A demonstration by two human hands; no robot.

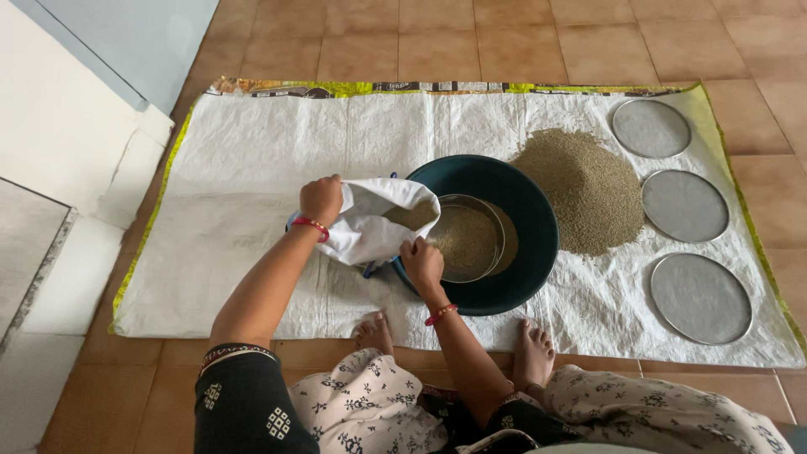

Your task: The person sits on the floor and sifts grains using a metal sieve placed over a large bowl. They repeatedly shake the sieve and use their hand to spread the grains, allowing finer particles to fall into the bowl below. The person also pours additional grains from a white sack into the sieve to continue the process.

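Your left hand (321,200) is closed tight on the back end of a white cloth bag (370,223), lifting it up. Your right hand (422,262) is curled around the bag's open mouth, just at the near edge of the round metal sieve (469,240). The bag lies between your two hands, its long way going from left to right, with its mouth tipped toward the sieve. Your right hand is nearer the sieve.

The sieve sits inside a dark green bowl (530,252) and holds small brownish grain. Past your right hand, on the far side of the bowl, is a heap of the same grain (588,189). Further right lie three flat round mesh discs (685,206) in a row. All rest on a white woven sack sheet (235,168), with a yellow-green printed strip along its far edge.
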